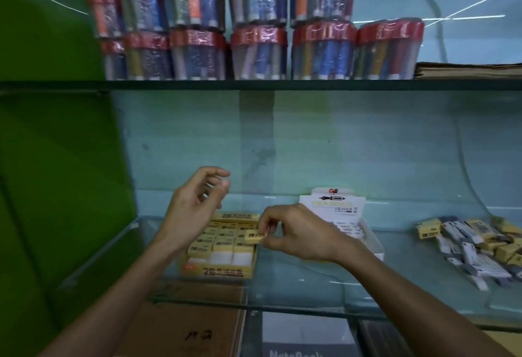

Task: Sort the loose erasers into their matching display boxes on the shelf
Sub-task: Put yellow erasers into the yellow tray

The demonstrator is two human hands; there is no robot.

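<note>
A yellow display box (220, 271) full of yellow-sleeved erasers stands on the glass shelf (310, 294). My right hand (299, 233) pinches a yellow eraser (255, 236) over the box's right edge. My left hand (195, 204) hovers above the box's back with fingers loosely curled, holding nothing that I can see. A white eraser box (339, 207) with an upright header card stands to the right, partly hidden by my right hand. Several loose yellow and white erasers (474, 241) lie in a heap at the shelf's far right.
Wrapped packs of red-capped markers (254, 31) fill the upper glass shelf. A green panel (56, 159) closes the left side. Below the glass lie a brown notebook (192, 328) and a dark notebook (305, 339).
</note>
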